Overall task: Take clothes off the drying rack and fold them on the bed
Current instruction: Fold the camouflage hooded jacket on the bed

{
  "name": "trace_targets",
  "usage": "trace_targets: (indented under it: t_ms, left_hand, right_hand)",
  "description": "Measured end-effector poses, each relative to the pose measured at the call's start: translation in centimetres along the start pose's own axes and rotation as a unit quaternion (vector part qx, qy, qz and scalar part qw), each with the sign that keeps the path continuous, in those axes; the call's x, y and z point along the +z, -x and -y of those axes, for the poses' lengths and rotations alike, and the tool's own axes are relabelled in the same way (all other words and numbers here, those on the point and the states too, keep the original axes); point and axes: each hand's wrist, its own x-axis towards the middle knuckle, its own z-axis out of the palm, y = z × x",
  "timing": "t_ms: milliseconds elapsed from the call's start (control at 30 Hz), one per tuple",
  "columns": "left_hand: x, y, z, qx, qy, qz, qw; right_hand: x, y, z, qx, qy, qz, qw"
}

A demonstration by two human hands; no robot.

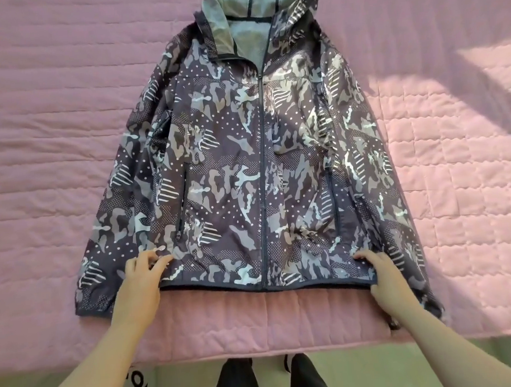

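Looking down, I see the bed (33, 148) first: its pink quilted cover fills almost the whole view, with a patch of sunlight (466, 66) on my right side. The jacket (231, 170) lies flat on the middle of the bed, front side up, in a dark camouflage pattern with dots and stripes. It is spread out and not yet folded. The left sleeve (123, 217) and the right sleeve (377, 184), as I see them, lie along the body. The hood (236, 16) points away from me and shows a grey lining. The hem (254, 287) is near the edge of the bed, close to me. The zipper (262, 177) runs down the middle and is closed up to the chest.

My left hand (141, 284) rests on the jacket near its lower left corner, where the sleeve meets the body. Its fingers (162, 261) are spread apart and only a little bent. The tips touch the cloth from above, and they hold nothing.

My right hand (384, 278) is at the lower right corner of the jacket. Here the fingers (366, 255) lie on top of the cloth, close together. The thumb (374, 289) is bent in at the edge of the hem, so this hand pinches the corner between thumb and fingers.

Below the bed I see a strip of pale floor (366, 367) and my legs (240, 384) in dark trousers.
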Motion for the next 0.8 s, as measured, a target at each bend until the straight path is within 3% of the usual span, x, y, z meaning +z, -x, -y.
trace_targets:
  t_ms: [167, 333, 467, 533, 633, 800]
  left_hand:
    - [0.3, 4.4, 0.5, 0.149, -0.123, 0.017, 0.981]
    - [2.1, 9.1, -0.6, 0.125, -0.097, 0.165, 0.973]
    - [1.4, 8.3, -0.5, 0.121, -0.092, 0.169, 0.974]
    - [0.7, 7.0, -0.6, 0.12, -0.082, 0.157, 0.977]
    - [-0.1, 4.9, -1.8, 0.143, -0.066, 0.136, 0.978]
    - [-0.9, 1.5, -8.0, 0.225, -0.01, 0.127, 0.966]
  right_hand:
    - [-3.0, 1.3, -1.3, 0.079, 0.209, 0.036, 0.974]
    - [-2.8, 2.8, -1.8, 0.083, 0.307, 0.117, 0.941]
    - [-2.7, 2.6, -2.3, 0.132, 0.145, 0.195, 0.961]
    - [-3.2, 2.5, -1.8, 0.153, 0.032, 0.166, 0.974]
    - [-3.7, 2.4, -0.7, 0.135, -0.051, 0.109, 0.984]
    - [-4.1, 1.7, 0.1, 0.176, -0.174, 0.051, 0.968]
